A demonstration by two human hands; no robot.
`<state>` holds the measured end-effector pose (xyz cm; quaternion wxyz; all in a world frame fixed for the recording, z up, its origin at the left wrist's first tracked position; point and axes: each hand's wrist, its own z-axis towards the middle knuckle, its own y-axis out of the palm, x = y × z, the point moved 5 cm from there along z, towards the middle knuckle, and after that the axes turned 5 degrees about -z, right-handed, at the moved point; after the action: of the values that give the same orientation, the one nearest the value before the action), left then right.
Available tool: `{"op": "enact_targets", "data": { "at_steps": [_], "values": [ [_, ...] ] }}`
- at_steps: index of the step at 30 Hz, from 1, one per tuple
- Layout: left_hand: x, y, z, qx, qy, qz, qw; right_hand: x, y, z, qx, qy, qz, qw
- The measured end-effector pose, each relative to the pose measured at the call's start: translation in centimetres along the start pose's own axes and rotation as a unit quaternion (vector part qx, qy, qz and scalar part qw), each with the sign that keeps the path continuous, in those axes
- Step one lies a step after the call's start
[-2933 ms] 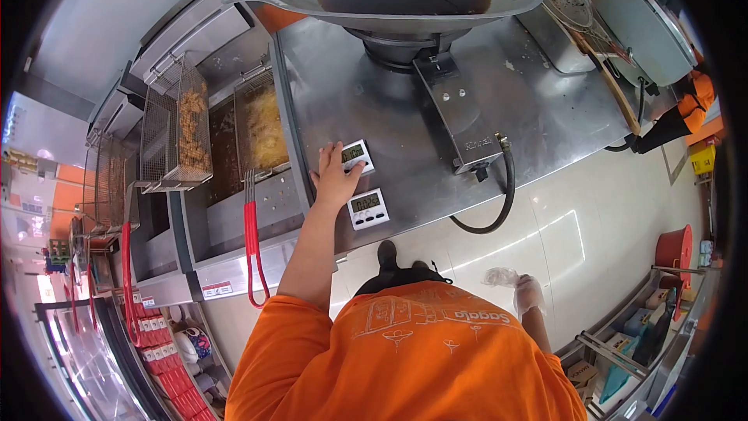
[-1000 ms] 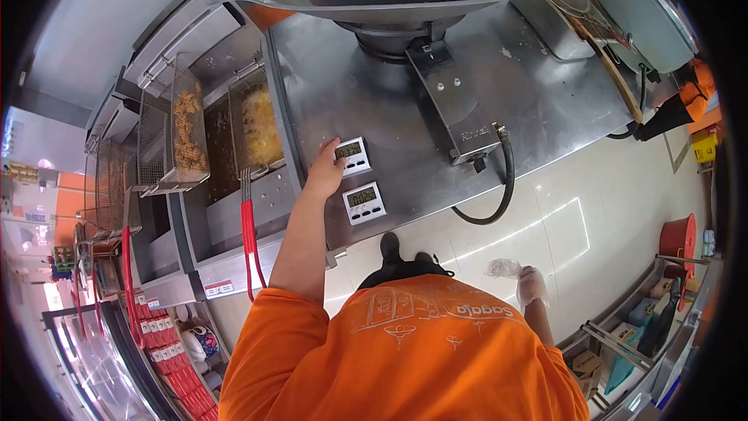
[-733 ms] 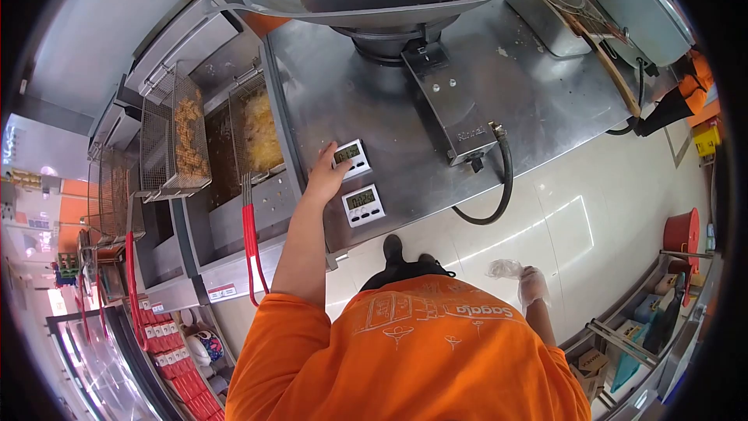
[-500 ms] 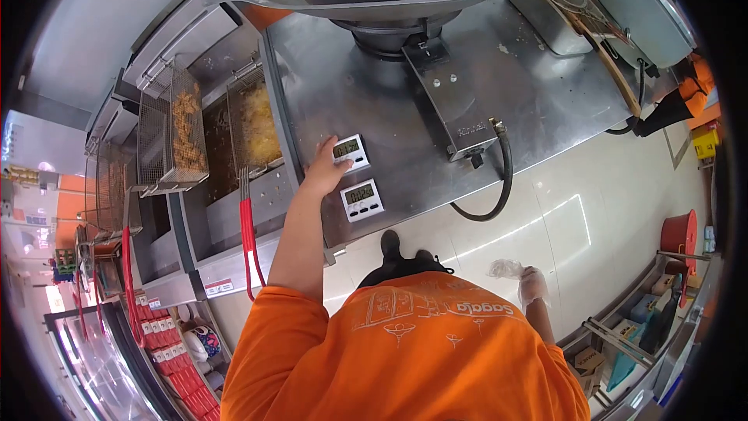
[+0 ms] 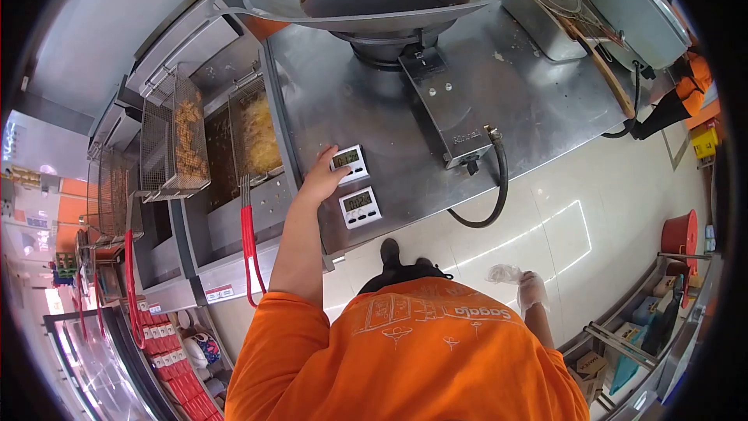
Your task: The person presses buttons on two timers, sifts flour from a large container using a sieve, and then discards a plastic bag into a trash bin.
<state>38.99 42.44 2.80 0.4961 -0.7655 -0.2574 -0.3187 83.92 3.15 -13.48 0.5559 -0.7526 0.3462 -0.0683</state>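
My left hand has its fingers around the left side of a white digital kitchen timer on the steel counter, the thumb on its front near the buttons. A second white timer lies just below it, its display lit with digits. Low on the right, over the floor, hangs my right hand, covered in clear plastic like a disposable glove. Its fingers look curled, with a crumpled piece of clear plastic sticking out beside them.
Left of the counter is a fryer with a basket in bubbling oil and a raised basket of fried pieces. A wok of dark oil sits on a burner ahead. A gas hose hangs over the counter edge. Another person's sleeve shows far right.
The view has shifted slightly. My left hand stays at the upper timer, and my right hand remains low with the plastic.
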Motion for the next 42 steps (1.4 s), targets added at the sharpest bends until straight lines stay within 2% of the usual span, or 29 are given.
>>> {"op": "enact_targets", "data": {
  "at_steps": [6, 11, 15, 19, 22, 23, 25, 28, 32, 35, 37, 38, 40, 42],
  "values": [
    [-0.8, 0.4, 0.3, 0.002, 0.002, -0.069, 0.998, 0.6, 0.4, 0.3, 0.014, -0.026, -0.076, 0.997],
    [1.1, 0.9, -0.9, 0.057, -0.059, 0.078, 0.994, -0.1, 0.0, 0.3, 0.006, -0.021, -0.052, 0.998],
    [0.8, 1.2, -1.4, 0.057, -0.078, 0.102, 0.99, -0.7, -0.2, 0.2, 0.001, -0.019, -0.042, 0.999],
    [1.4, 0.9, -1.2, 0.03, -0.071, 0.13, 0.989, -1.2, 0.0, 0.3, -0.001, -0.021, -0.044, 0.999],
    [2.5, 0.9, -1.4, 0.108, -0.008, 0.191, 0.976, -0.4, 0.1, -0.2, -0.007, -0.005, 0.018, 1.0],
    [2.6, 1.0, -1.6, 0.105, -0.009, 0.19, 0.976, 0.7, 0.7, 0.0, 0.015, -0.013, -0.002, 1.0],
    [4.6, 0.8, -2.7, 0.079, 0.043, 0.213, 0.973, 1.4, 0.6, 0.0, 0.035, -0.023, -0.028, 0.999],
    [4.9, 0.6, -3.2, 0.049, 0.024, 0.233, 0.971, 2.0, 0.1, -0.2, 0.036, -0.022, -0.035, 0.999],
    [4.6, 0.1, -4.0, 0.066, 0.033, 0.238, 0.968, 2.3, 0.1, 0.0, 0.035, -0.025, -0.021, 0.999],
    [6.0, -1.4, -7.0, 0.119, 0.077, 0.222, 0.965, 1.6, -0.6, 0.5, 0.042, -0.029, -0.033, 0.998],
    [6.9, -2.9, -10.1, 0.13, 0.141, 0.085, 0.978, 1.2, -0.9, 0.6, 0.048, -0.036, -0.046, 0.997],
    [6.1, -3.2, -11.3, 0.133, 0.137, 0.084, 0.978, 1.1, -0.9, 0.7, 0.041, -0.045, -0.034, 0.998],
    [4.4, -3.3, -13.6, 0.075, 0.124, -0.116, 0.983, 0.4, -1.2, 1.2, 0.032, -0.059, -0.023, 0.997],
    [3.5, -2.9, -15.9, 0.049, 0.097, -0.157, 0.982, -0.3, -1.7, 1.6, -0.005, -0.049, -0.052, 0.997]
  ]
}}
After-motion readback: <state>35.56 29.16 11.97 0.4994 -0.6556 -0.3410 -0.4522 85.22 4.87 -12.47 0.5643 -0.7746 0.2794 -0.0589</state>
